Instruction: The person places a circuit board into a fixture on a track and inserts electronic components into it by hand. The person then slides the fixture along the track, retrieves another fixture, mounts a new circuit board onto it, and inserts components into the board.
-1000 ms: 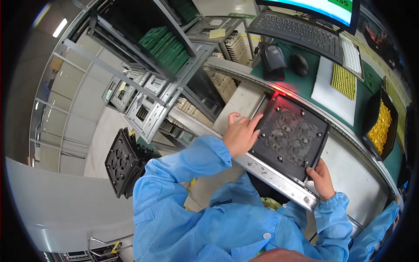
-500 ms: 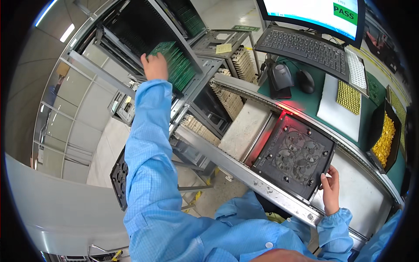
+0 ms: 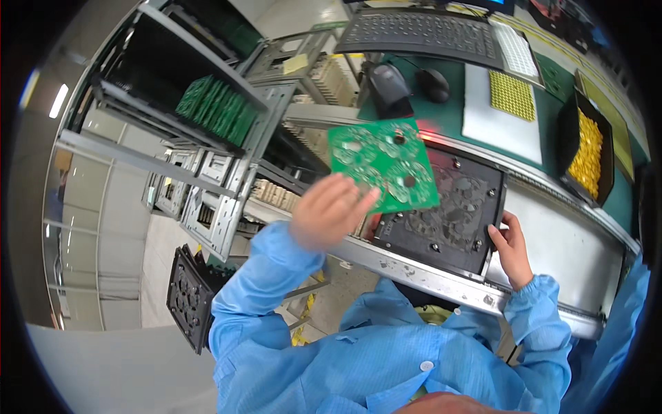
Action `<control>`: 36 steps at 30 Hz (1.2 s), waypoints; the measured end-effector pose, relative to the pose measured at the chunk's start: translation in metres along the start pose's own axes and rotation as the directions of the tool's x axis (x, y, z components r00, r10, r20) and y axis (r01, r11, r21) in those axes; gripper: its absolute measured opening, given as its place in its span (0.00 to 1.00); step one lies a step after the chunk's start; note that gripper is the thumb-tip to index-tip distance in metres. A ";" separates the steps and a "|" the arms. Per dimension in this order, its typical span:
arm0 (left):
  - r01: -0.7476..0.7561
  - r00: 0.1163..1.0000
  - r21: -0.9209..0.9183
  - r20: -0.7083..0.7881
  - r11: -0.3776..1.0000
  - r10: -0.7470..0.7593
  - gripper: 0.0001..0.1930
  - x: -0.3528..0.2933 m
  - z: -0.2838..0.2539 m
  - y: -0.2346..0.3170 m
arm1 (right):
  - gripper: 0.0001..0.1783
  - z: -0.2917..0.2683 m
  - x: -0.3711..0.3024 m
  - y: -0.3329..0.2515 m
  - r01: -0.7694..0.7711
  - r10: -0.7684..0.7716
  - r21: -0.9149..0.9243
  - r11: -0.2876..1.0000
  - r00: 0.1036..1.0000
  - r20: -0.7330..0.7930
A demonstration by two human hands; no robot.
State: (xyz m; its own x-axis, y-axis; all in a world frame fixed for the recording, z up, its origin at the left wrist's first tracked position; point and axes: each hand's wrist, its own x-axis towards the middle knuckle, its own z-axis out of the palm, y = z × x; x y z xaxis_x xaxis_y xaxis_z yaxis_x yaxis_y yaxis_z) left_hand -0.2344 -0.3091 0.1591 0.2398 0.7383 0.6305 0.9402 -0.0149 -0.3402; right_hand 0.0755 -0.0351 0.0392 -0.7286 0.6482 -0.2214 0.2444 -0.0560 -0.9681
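A green square circuit board (image 3: 383,155) with round cutouts is pinched at its lower left edge by my left hand (image 3: 329,212), which is slightly blurred. The board is raised over the left part of a black square fixture (image 3: 483,190), hiding that part. This fixture lies across the metal rails, with shaped recesses and small knobs on its face. My right hand (image 3: 512,250) grips the fixture's right edge, thumb on top. More green boards (image 3: 217,110) stand upright in a row in the black rack (image 3: 148,58) at the left.
Beyond the rails, a green mat holds a scanner (image 3: 389,84), a mouse (image 3: 432,85), a yellow dotted sheet (image 3: 512,95) and a black bin (image 3: 605,148) of yellow pieces. A keyboard (image 3: 420,38) sits above them. Another black fixture (image 3: 189,297) stands low at left. A metal rail (image 3: 407,265) runs before me.
My left hand has come from the rack toward the right with a circuit board, now over the fixture. My right hand stays at the fixture's edge. The view has shifted.
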 end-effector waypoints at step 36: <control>0.248 0.947 -0.287 -0.127 0.925 -0.294 0.27 0.054 0.118 0.026 | 0.25 -0.025 0.007 -0.011 0.014 -0.015 -0.114 0.993 1.000 -0.005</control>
State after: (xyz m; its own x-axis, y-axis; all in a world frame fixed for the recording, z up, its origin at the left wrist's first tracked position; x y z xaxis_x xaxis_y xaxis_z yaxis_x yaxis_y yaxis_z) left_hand -0.2257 -0.1897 0.1022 -0.0181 0.6180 0.7860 0.9988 -0.0243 0.0421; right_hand 0.0840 -0.0104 0.0508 -0.7288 0.6528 -0.2064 0.3053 0.0401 -0.9514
